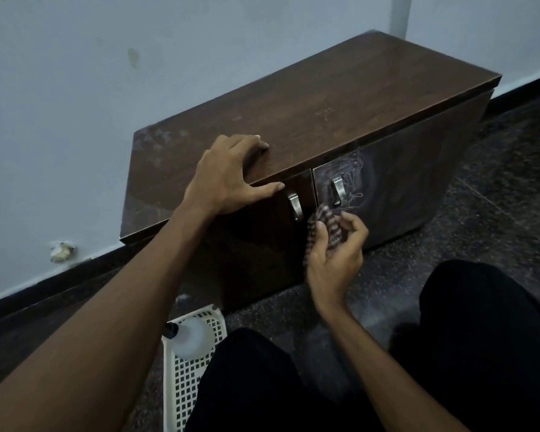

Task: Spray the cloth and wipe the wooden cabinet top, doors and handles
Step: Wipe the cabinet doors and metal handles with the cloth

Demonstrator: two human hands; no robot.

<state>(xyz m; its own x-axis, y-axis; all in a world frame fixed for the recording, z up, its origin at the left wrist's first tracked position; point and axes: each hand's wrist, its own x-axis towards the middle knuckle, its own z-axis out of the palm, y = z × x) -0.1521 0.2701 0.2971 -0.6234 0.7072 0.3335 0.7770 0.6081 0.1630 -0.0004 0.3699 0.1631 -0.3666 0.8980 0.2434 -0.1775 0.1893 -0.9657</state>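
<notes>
Wooden cabinet [396, 194]: dark brown and low, set on the speckled floor [496, 213] with its back to the pale wall [75, 120]; both doors are closed.
Cabinet top [325, 98]: glossy, with pale dusty smudges toward its left end.
Left hand [228, 179]: rests on the front edge of the cabinet top, above the left door [256, 244]. Its fingers are bent with the tips on the wood and its thumb is stretched along the front lip. It holds nothing.
Right hand [334, 260]: in front of the cabinet where the two doors meet, fingers and thumb curled round the cloth.
Cloth [326, 229]: striped dark and pale, bunched, just below the right handle [337, 191]. It is slightly blurred, so contact with the door cannot be told.
Left handle [294, 206]: metal, upright, just left of the door seam.
Right door [418, 169]: pale streaks around its handle.
Spray bottle [190, 336]: whitish with a dark cap, lying in a white plastic basket [187, 388] on the floor in front of the cabinet's left door.
Legs [480, 353]: in black trousers, in front of the cabinet.
</notes>
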